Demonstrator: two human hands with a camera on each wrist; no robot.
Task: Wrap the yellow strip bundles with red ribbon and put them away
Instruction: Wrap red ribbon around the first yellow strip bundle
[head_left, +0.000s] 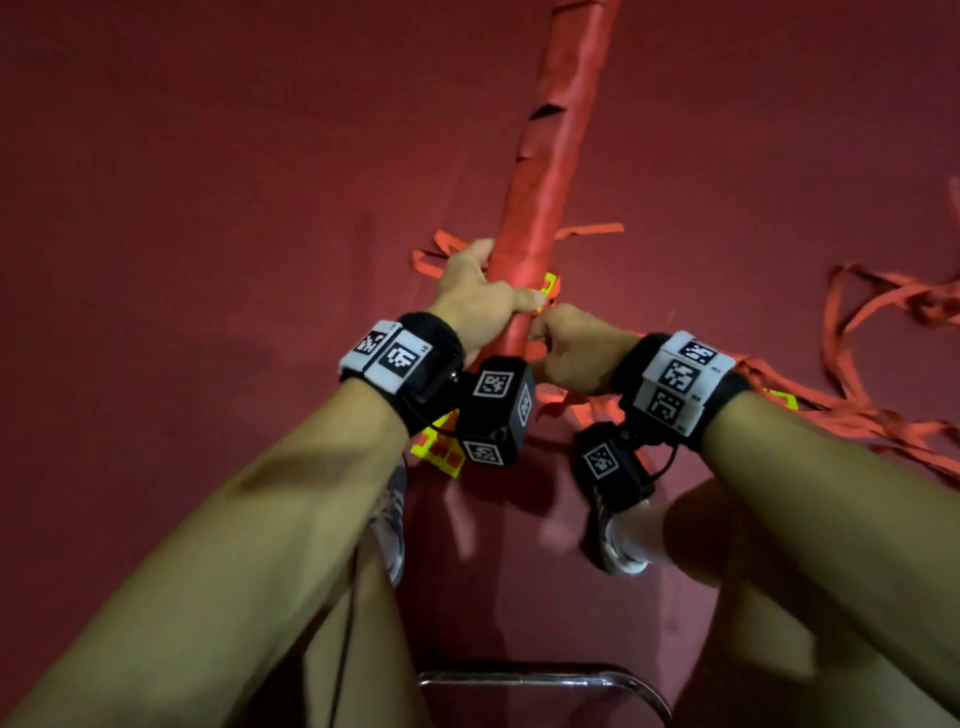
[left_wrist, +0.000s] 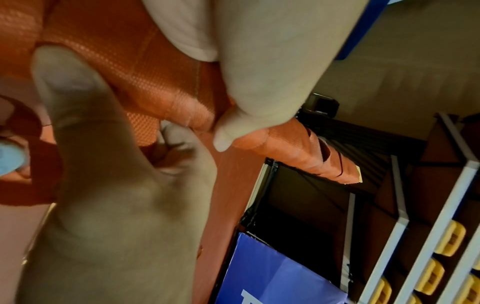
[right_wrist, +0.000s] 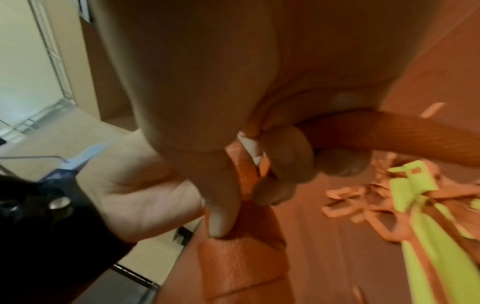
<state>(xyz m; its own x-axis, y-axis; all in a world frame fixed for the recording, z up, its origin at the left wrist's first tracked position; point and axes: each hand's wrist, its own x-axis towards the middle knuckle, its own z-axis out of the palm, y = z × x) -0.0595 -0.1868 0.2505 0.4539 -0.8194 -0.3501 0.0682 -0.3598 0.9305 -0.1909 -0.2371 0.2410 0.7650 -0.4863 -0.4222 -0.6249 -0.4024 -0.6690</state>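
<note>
Both bare forearms (head_left: 260, 519) reach forward and converge, the hands almost touching. The left hand (head_left: 480, 299) is curled round the red-wrapped bundle (head_left: 550, 156), thumb laid along it. The right hand (head_left: 574, 351), fingers tightly curled, seems to pinch a ribbon (right_wrist: 402, 133) just beside it.

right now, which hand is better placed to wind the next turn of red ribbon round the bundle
Likely right. The right hand pinches the red ribbon beside the bundle, free to wind it; the left hand grips the bundle and steadies it.
</note>
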